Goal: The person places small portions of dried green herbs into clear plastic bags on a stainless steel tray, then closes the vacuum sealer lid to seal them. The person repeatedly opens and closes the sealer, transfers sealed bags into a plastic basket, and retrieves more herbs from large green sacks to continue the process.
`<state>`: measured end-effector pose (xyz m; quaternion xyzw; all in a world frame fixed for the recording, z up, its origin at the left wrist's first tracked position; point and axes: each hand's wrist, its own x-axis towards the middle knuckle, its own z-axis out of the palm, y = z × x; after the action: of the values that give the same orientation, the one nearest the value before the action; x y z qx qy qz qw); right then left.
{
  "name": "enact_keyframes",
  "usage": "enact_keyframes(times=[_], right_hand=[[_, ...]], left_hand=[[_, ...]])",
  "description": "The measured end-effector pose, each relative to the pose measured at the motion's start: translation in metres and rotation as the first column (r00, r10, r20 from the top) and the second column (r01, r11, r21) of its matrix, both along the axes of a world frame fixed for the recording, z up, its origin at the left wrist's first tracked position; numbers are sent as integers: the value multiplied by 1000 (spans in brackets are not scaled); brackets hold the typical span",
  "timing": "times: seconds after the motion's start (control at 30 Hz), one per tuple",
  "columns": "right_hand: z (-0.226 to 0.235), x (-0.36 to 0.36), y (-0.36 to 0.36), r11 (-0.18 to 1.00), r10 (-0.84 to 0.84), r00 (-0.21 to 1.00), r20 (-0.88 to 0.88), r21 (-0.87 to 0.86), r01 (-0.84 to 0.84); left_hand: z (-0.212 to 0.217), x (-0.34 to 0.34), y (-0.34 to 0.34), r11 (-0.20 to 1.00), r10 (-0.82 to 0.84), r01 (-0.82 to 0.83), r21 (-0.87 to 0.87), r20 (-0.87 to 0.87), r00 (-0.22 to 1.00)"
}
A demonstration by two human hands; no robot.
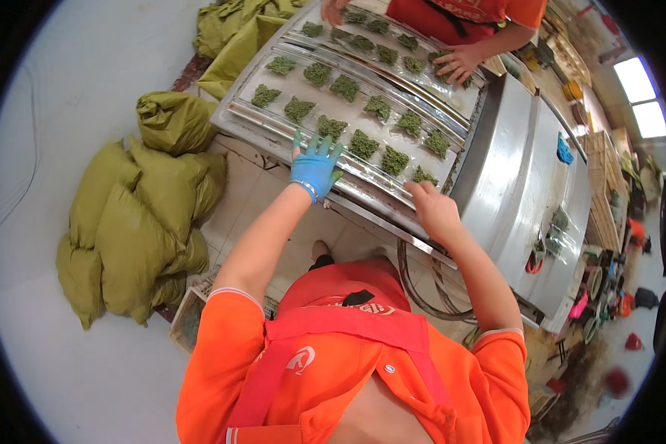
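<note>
My left hand (316,169), in a blue glove with greenish fingertips, lies with fingers spread over the near metal bar (274,133) of a vacuum packing machine. Just beyond its fingers rests a clear bag of green plant pieces (332,128). My bare right hand (434,211) is at the near edge, its fingers drawn together at the mouth of the rightmost clear bag (425,175). Its fingertips are partly hidden. Several similar bags lie in rows on the pale machine bed (348,111).
Across the machine, a co-worker's hand (457,64) touches bags in the far row. A steel lid (507,163) stands to the right, with a blue glove (564,150) and red-handled scissors (534,261) on it. Stuffed olive sacks (137,222) are piled on the left; hoses (422,288) hang below.
</note>
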<state>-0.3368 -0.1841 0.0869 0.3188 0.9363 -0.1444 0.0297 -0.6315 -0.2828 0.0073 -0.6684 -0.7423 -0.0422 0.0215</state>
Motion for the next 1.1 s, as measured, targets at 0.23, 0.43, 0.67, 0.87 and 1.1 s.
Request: enact_keyframes(times=[0.23,0.43,0.67,0.87,1.1], right_hand=[[-31,-17,34,976,-204,919,337,-8,220],[-46,-45,47,968,-187,928,322,-100,230],[-45,-174,58,954,-42,980,196,-284,98],[-45,-348,49,915,-108,989,99,-380,138],[-88,-536,40,762,-554,740,-381,-590,266]], left_hand=[[-8,-31,-17,980,-69,24,199,220,973],[-7,-76,11,989,-141,144,11,278,950],[23,-169,41,969,248,-241,-59,240,938],[-4,-277,66,885,460,-381,-266,382,801],[-1,-423,106,759,218,-383,-526,761,-611]])
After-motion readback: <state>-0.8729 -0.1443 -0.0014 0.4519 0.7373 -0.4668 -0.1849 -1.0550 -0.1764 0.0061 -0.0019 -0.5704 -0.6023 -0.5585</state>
